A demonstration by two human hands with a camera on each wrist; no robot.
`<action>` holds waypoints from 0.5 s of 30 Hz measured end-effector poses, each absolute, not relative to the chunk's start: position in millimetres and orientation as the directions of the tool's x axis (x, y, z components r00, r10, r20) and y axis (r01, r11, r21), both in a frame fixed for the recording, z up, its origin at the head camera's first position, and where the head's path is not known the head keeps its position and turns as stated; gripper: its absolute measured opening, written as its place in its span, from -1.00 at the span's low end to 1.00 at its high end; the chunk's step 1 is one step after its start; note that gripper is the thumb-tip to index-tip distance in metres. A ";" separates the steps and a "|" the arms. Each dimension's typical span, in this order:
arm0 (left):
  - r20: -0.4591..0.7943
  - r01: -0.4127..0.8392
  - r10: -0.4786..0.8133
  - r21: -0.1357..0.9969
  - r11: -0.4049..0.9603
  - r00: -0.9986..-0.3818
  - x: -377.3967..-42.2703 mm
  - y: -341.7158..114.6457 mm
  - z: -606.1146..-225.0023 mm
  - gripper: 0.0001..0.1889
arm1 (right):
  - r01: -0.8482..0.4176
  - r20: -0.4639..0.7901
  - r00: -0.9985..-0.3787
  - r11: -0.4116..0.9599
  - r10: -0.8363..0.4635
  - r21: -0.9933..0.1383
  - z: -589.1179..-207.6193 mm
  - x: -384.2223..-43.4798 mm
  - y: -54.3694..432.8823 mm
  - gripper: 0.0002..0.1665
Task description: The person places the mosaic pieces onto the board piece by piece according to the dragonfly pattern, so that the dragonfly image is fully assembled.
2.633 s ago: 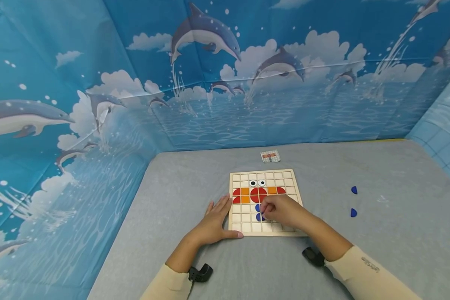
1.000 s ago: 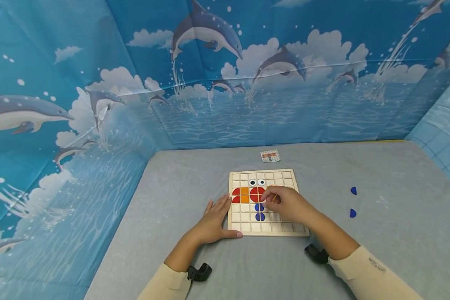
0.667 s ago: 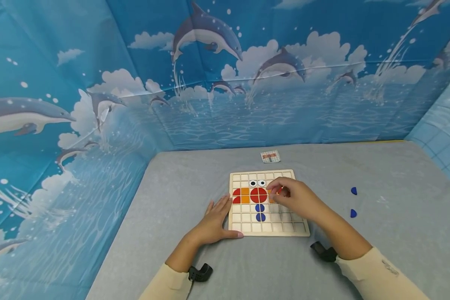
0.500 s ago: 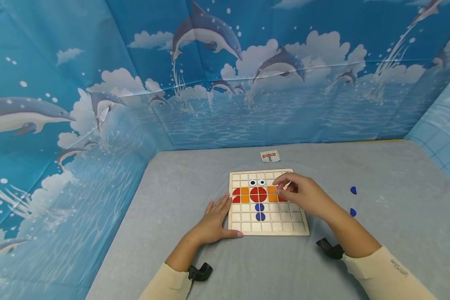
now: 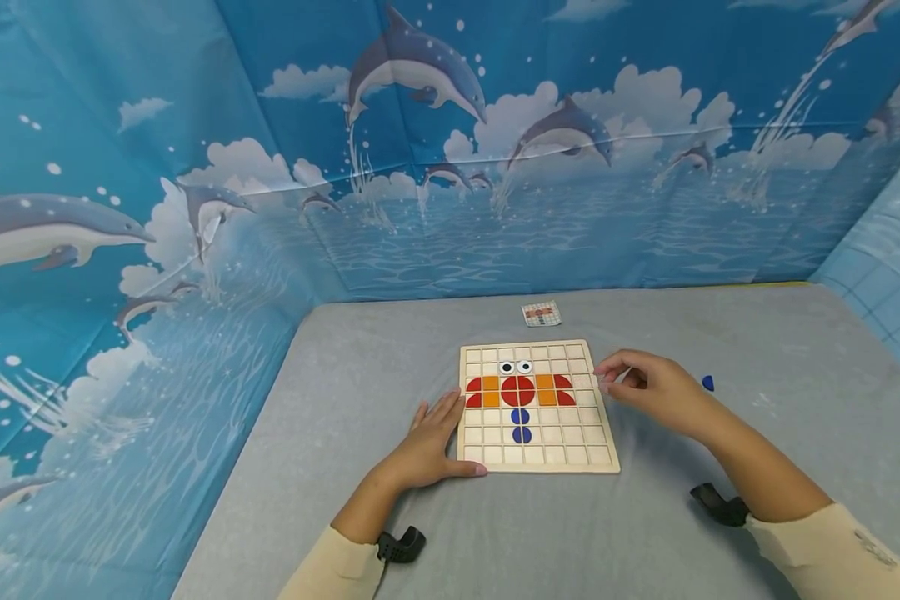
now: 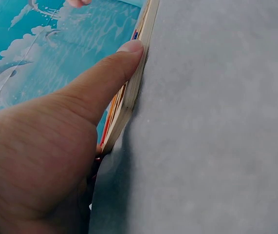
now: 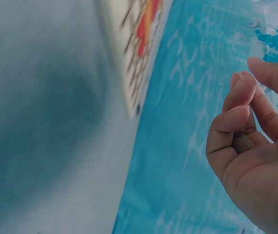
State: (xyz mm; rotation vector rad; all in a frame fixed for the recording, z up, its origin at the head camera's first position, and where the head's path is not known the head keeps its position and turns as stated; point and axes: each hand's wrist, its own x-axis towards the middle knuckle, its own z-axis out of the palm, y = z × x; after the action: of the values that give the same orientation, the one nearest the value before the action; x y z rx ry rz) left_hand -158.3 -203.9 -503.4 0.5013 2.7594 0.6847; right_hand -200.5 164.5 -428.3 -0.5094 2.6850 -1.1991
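A square wooden grid board [image 5: 495,457] lies on the table with coloured pieces set in its cells. Red quarter pieces form a circle [image 5: 517,391] at the centre, flanked by orange squares [image 5: 545,390] and more red pieces. Two eye pieces [image 5: 515,367] sit above, and blue half-round pieces [image 5: 521,426] below. My left hand [image 5: 423,450] rests at the board's lower left corner, fingers along the left side and thumb [image 6: 129,51] on the front edge. Beyond the right edge, my right hand [image 5: 656,387] hovers with loosely bent fingers and nothing between them.
A small pattern card [image 5: 542,313] lies behind the board. One loose blue piece [image 5: 708,382] shows on the grey table [image 5: 375,367] at the right; my right forearm covers the spot of another. A dolphin-printed curtain [image 5: 450,225] stands behind the table.
My right hand has moved from the blue pieces up over the orange and red ones, then right, off the board. A second orange square and red piece now show there. My left hand has stayed put.
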 end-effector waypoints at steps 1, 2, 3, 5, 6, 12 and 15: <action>-0.162 0.267 0.386 0.487 0.832 -0.908 -158.0 -203.8 -503.1 0.26 | -0.238 -0.009 -0.930 0.622 -0.366 -0.746 -429.4 -200.0 168.4 -0.73; -0.161 0.268 0.388 0.488 0.831 -0.908 -157.6 -203.7 -503.1 0.26 | -0.235 -0.013 -0.930 0.624 -0.366 -0.746 -430.6 -199.5 172.3 -0.72; -0.166 0.266 0.387 0.485 0.833 -0.907 -157.2 -203.5 -502.8 0.25 | -0.234 -0.014 -0.931 0.625 -0.366 -0.745 -431.8 -199.2 176.1 -0.71; -0.165 0.267 0.387 0.484 0.833 -0.907 -156.3 -203.2 -502.1 0.25 | -0.235 -0.015 -0.930 0.628 -0.366 -0.742 -434.4 -198.8 183.5 -0.69; -0.161 0.269 0.388 0.486 0.831 -0.908 -156.0 -203.0 -501.9 0.25 | -0.235 -0.016 -0.931 0.630 -0.365 -0.740 -435.6 -198.6 187.3 -0.70; -0.165 0.259 0.381 0.490 0.832 -0.910 -155.7 -202.9 -500.4 0.25 | -0.226 -0.034 -0.933 0.656 -0.358 -0.720 -442.2 -198.2 207.8 -0.69; -0.168 0.256 0.379 0.493 0.832 -0.910 -155.8 -203.2 -499.8 0.25 | -0.214 -0.053 -0.935 0.677 -0.350 -0.704 -444.9 -198.2 216.3 -0.66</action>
State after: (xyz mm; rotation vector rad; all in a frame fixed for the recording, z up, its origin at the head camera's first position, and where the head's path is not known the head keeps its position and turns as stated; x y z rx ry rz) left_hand -155.8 -203.2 -499.8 0.4863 2.7540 0.6880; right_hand -198.2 216.3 -444.9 -0.4598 2.7061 -1.1009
